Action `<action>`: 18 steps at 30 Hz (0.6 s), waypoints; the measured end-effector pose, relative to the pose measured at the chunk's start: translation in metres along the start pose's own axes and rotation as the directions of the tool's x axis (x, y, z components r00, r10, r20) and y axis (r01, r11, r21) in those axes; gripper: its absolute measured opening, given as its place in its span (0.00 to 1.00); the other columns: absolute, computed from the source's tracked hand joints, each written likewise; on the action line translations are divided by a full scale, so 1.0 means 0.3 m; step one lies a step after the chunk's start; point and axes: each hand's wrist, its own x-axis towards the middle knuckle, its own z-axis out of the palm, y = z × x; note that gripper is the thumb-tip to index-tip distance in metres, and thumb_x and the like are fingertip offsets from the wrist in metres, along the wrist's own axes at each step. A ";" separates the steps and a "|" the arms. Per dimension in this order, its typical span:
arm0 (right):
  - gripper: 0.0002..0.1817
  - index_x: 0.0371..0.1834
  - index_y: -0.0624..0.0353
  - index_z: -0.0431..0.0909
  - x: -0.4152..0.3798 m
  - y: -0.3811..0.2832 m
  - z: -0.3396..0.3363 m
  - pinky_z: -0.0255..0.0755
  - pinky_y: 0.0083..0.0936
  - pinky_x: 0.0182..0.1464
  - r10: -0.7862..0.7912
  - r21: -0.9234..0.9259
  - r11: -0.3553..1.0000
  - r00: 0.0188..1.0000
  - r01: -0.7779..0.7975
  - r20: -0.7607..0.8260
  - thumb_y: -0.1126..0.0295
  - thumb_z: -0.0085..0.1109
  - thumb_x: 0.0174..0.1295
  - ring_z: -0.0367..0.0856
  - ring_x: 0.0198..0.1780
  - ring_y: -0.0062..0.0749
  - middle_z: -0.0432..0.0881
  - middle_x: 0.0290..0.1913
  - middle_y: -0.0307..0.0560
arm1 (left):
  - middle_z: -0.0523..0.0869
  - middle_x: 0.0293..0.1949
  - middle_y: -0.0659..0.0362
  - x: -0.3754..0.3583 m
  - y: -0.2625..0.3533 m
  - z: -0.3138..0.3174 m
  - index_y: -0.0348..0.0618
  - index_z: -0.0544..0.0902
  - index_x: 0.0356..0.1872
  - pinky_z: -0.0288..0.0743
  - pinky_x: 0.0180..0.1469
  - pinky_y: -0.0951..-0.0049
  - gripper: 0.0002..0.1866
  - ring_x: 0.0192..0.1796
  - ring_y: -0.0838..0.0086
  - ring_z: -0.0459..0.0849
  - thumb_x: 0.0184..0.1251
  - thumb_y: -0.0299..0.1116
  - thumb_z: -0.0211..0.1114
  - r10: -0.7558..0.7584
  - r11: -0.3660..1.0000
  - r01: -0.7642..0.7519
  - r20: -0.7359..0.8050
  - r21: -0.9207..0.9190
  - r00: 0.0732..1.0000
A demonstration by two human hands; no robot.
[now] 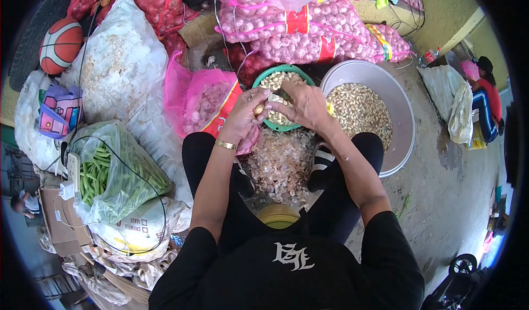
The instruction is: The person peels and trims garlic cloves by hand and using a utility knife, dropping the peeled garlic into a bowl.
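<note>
My left hand (241, 114) is closed around a garlic clove (259, 109), held in front of a green basin (272, 125). My right hand (305, 107) is bent close to the clove, fingers curled and thumb pointing at it. Something dark shows under its fingers, too small to name. Below both hands, the basin holds pale peeled garlic cloves (274, 81). Loose garlic skins (282, 161) cover the ground between my feet. Right of the basin, a large whitish tub (405, 120) contains many cloves (361, 112).
An open pink mesh bag of garlic (206, 103) lies left of the basin. Full garlic sacks (264, 26) are stacked behind. At left are a plastic bag of green pods (113, 172) and a basketball (60, 45). Another person (487, 98) sits at far right.
</note>
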 end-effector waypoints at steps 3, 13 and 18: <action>0.31 0.29 0.60 0.76 0.000 -0.003 0.011 0.69 0.44 0.24 0.002 0.003 1.000 1.000 -0.002 0.019 0.37 0.59 0.57 0.78 0.21 0.55 0.75 0.15 0.55 | 0.74 0.22 0.68 0.002 -0.003 -0.006 0.43 0.78 0.38 0.54 0.16 0.86 0.10 0.18 0.87 0.69 0.71 0.39 0.61 -0.012 0.999 0.012 -0.005 -0.050 1.000; 0.31 0.29 0.60 0.74 -0.001 0.012 0.021 0.69 0.44 0.23 -0.021 -0.012 1.000 0.997 0.022 0.070 0.37 0.56 0.59 0.78 0.21 0.55 0.76 0.17 0.56 | 0.73 0.22 0.68 0.011 -0.011 -0.022 0.41 0.80 0.42 0.54 0.16 0.87 0.12 0.18 0.88 0.68 0.71 0.39 0.61 0.012 1.000 -0.012 0.005 0.012 1.000; 0.30 0.29 0.60 0.75 -0.002 0.015 0.040 0.69 0.44 0.23 -0.024 -0.003 1.000 0.996 0.024 0.083 0.38 0.54 0.61 0.78 0.22 0.55 0.78 0.18 0.57 | 0.73 0.21 0.69 0.007 -0.001 -0.016 0.41 0.80 0.42 0.54 0.16 0.87 0.12 0.18 0.89 0.67 0.71 0.40 0.61 0.015 0.999 -0.014 -0.006 0.050 1.000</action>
